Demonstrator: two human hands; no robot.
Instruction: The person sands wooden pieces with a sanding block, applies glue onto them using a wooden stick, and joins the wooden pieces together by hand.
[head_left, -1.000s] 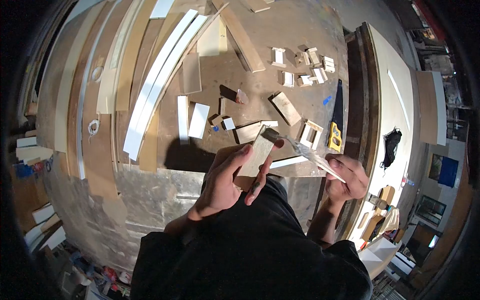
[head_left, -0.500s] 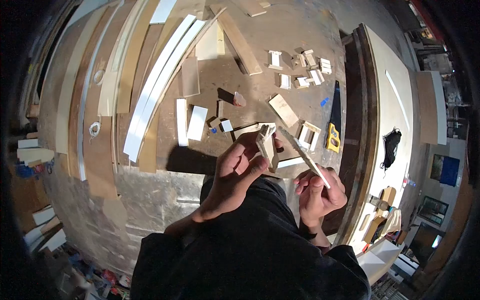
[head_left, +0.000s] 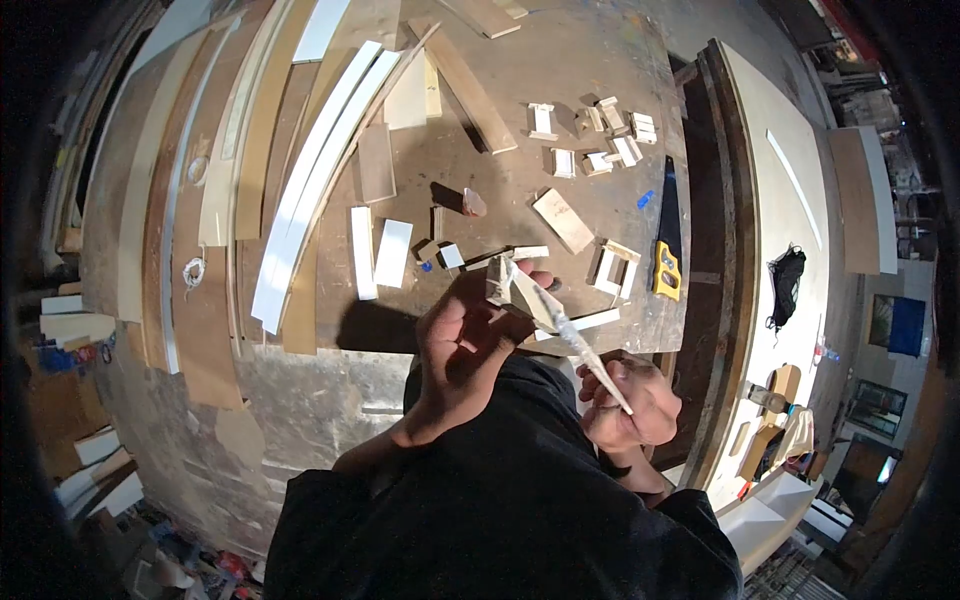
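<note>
My left hand (head_left: 462,345) is closed around a small wooden piece (head_left: 532,302), holding it up in front of my body at the table's near edge. In the fingers of my right hand (head_left: 637,405) is a thin wooden stick (head_left: 595,366) smeared with something whitish. Its far end reaches the right side of the wooden piece; whether the two touch I cannot tell. Just beyond my hands a small wooden frame (head_left: 615,270) lies on the table, with a flat wood block (head_left: 563,220) further off.
A handsaw (head_left: 667,270) with a yellow handle lies at the table's right edge. Several small wooden assemblies (head_left: 598,162) sit at the back right. Long white strips (head_left: 318,190) and boards cover the left side. A second bench (head_left: 745,200) stands right, holding a hammer (head_left: 765,400).
The wooden piece in my left hand has turned, showing more of its flat side. My right hand has moved slightly down and left, rotating, and the stick's tip is lower.
</note>
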